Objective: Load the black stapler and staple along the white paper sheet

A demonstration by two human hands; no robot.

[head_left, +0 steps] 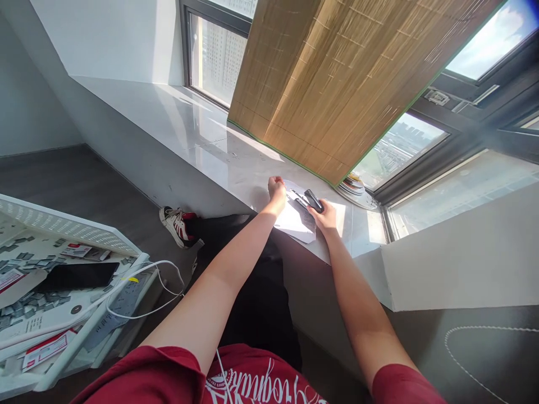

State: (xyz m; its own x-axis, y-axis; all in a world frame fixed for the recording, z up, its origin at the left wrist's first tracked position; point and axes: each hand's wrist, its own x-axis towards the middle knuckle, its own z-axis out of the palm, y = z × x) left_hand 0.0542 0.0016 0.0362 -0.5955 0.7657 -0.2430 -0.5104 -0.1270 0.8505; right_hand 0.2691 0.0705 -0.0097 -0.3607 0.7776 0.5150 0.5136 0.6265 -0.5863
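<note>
A black stapler (314,201) is in my right hand (326,216), whose fingers wrap round its rear end. The stapler looks swung apart, with its upper arm lifted away from the lower part. Just left of its front end is my left hand (277,191), the fingers curled together in a pinch. Whatever those fingertips hold, if anything, is too small to make out. White paper (290,221) lies beneath the stapler on the windowsill (210,140), close to the sill's front edge.
A bamboo blind (337,84) hangs down to the sill. Stacked plates (356,191) stand in the right corner by the window. To the left, a white cart (71,224) holds a dark phone (80,276), cards, small grey pieces and a white cable (168,264) trailing out.
</note>
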